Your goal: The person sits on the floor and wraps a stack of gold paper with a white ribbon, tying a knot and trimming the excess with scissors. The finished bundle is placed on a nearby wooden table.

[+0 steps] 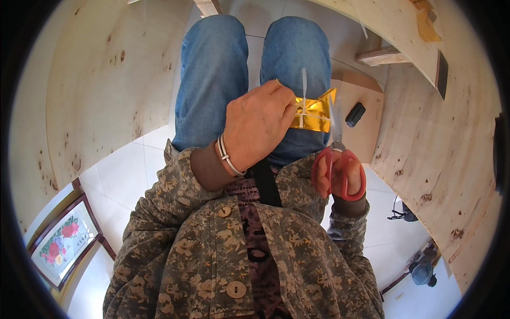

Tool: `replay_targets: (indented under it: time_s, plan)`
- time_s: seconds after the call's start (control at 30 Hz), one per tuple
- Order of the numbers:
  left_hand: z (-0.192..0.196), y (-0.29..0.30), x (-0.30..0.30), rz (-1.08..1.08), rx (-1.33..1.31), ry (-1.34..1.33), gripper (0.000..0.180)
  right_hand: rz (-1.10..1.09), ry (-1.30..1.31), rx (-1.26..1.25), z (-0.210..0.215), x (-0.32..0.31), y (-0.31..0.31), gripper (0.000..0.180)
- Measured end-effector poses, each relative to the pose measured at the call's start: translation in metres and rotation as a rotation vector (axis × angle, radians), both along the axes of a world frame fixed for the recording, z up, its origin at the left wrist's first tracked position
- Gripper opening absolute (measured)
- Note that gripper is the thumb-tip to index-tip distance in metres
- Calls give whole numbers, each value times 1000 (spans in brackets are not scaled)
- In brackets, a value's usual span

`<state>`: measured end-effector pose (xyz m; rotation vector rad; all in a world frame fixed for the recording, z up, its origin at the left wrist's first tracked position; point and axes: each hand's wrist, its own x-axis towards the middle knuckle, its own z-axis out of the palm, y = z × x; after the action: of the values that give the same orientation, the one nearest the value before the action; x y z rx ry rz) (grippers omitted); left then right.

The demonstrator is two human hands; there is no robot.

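Over my lap, my left hand (258, 118) is closed, pinching the left end of a shiny gold foil packet (317, 122). Narrow white ties (304, 101) cross the packet, and one loose end sticks up over my right knee. My right hand (340, 176) has its fingers through the handles of red-handled scissors (356, 198). Their blades point away from me along the packet's right end, and look nearly closed. From this angle I cannot tell whether they touch the foil. My left fingertips hide part of the packet.
Pale wooden panels (101, 80) stand on both sides. Beyond my right knee lies an open cardboard box (366, 98) with a small black object (355, 114) in it. A framed flower picture (66, 239) is at the lower left.
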<state>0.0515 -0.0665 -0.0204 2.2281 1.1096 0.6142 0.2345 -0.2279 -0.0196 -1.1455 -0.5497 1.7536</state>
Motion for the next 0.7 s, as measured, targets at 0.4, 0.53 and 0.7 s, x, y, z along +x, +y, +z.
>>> replay_targets:
  time_s: [0.4,0.53,0.7]
  plan:
    - [-2,0,5,26,-156,-83,7,105,168,-69,-7,-10,0,70]
    - [-1,-2,6,23,-210,-115,8,78,199,-73,-10,-15,10,71]
    - [-1,-3,5,11,-244,-114,7,90,206,-74,-12,-17,24,75]
